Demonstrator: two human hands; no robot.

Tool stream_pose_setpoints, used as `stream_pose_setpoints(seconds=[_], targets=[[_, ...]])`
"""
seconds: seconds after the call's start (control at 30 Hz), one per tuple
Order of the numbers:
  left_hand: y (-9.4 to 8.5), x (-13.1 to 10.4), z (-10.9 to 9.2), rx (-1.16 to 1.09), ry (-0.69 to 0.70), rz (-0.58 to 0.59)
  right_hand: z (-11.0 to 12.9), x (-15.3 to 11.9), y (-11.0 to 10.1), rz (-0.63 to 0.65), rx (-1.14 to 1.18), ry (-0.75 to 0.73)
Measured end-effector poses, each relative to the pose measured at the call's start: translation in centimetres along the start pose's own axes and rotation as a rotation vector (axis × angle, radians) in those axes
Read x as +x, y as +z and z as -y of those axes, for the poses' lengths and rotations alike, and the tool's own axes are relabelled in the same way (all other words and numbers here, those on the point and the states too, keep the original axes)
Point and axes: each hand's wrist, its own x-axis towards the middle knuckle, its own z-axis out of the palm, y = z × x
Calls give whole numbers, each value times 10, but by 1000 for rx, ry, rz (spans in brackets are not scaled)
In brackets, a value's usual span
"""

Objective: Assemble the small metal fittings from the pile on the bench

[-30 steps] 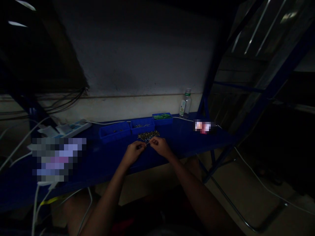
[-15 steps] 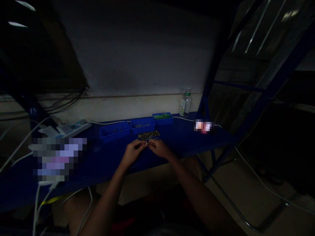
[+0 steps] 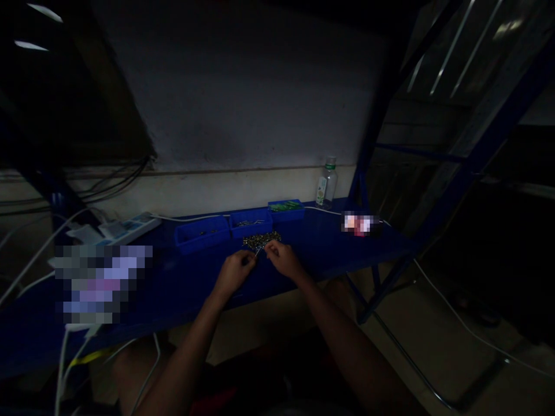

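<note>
My left hand (image 3: 235,270) is closed in a pinch at the front of the blue table. A thin, pale, rod-like piece (image 3: 259,251) sticks out from its fingertips; it is too small to name more exactly. My right hand (image 3: 284,259) is also closed, fingertips together, just right of that piece and close to a pile of small brass-coloured metal parts (image 3: 261,239). What the right fingers hold, if anything, is hidden. Behind the pile stands a blue bin (image 3: 250,230) with thin metal pieces inside.
Left of it is a larger blue bin (image 3: 202,238) with a few small pieces; to the right, one with green items (image 3: 286,206). A clear bottle (image 3: 326,188) stands by the wall. A white power strip (image 3: 134,229) and blurred-out objects lie on the blue table (image 3: 173,289).
My hands, which met at the fingertips, have drawn slightly apart. The thin pale piece now shows between them. The bins and pile have stayed in place.
</note>
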Motion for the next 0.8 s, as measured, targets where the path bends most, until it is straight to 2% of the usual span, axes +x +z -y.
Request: stream_pose_setpoints(seconds=[0.13, 0.27, 0.4, 0.5, 0.6, 0.7, 0.8], targets=[[-6, 16, 4, 204, -104, -95, -1, 1, 1, 7, -33, 10], [-21, 50, 11, 341, -205, -169, -1, 1, 1, 43, -76, 8], [-31, 82, 17, 434, -281, -148, 0, 1, 2, 49, -124, 6], [-31, 95, 17, 463, -317, -133, 1, 1, 1, 82, -173, 12], [-30, 93, 16, 461, -344, -145, 5, 1, 0, 131, -242, 4], [-26, 74, 13, 436, -292, -131, 13, -1, -1, 185, -336, -39], [-16, 44, 10, 385, -218, 18, 19, -3, -2, 224, -429, -75]])
